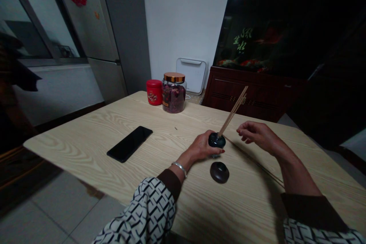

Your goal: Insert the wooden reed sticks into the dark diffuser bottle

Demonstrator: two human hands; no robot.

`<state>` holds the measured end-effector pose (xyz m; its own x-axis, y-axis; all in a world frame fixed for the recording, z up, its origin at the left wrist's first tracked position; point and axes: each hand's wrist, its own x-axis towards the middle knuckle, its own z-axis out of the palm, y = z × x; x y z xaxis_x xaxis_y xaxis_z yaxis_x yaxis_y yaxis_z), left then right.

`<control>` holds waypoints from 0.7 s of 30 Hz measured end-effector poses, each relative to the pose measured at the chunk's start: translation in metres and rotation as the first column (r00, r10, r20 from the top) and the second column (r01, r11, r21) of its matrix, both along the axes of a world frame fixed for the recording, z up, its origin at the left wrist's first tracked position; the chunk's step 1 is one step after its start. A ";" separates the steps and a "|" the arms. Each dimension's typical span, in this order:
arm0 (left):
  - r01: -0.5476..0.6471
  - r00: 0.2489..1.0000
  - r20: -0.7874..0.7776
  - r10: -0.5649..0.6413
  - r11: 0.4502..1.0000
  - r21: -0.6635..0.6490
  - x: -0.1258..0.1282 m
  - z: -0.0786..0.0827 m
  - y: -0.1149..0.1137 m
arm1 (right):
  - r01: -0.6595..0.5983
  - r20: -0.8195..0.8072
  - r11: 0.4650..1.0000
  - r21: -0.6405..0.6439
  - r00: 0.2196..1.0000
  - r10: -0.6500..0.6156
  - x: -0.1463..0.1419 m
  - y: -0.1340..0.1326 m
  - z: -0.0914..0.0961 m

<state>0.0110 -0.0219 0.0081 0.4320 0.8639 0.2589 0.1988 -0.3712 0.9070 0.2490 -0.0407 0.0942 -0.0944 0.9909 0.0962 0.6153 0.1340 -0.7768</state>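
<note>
My left hand (202,147) is wrapped round a small dark glossy bottle (216,140), probably a reed diffuser, holding it upright on the table. A bundle of thin brown sticks (233,111) rises from its neck, leaning right. To the right of the sticks, my right hand (256,134) hovers with loosely curled fingers and nothing visible in them. Below the bottle lies a round dark brown lid-like piece (219,172) with a hole or knob at its middle. One or more long thin sticks (257,163) lie slantwise on the table, running under my right forearm.
On the light wooden table (94,137) lies a black phone (130,143). Toward the far edge stand a red canister (154,92) and a glass jar (174,97) with a copper-coloured lid. Behind are a fridge (128,34), a white panel (191,76) and a fish tank (257,42).
</note>
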 end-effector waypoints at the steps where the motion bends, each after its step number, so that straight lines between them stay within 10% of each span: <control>1: 0.004 1.000 0.000 -0.004 1.000 -0.003 0.000 0.000 0.000 | 0.026 0.156 0.999 -0.029 0.987 -0.021 0.012 0.003 -0.004; 7: 0.000 1.000 -0.007 0.000 1.000 0.005 0.000 -0.002 0.002 | 0.151 0.702 0.974 -0.171 0.712 0.012 0.043 0.016 -0.041; 21: 0.002 1.000 0.030 -0.001 1.000 -0.019 0.001 -0.001 0.001 | 0.100 0.609 0.971 -0.217 0.791 0.055 0.051 0.020 -0.062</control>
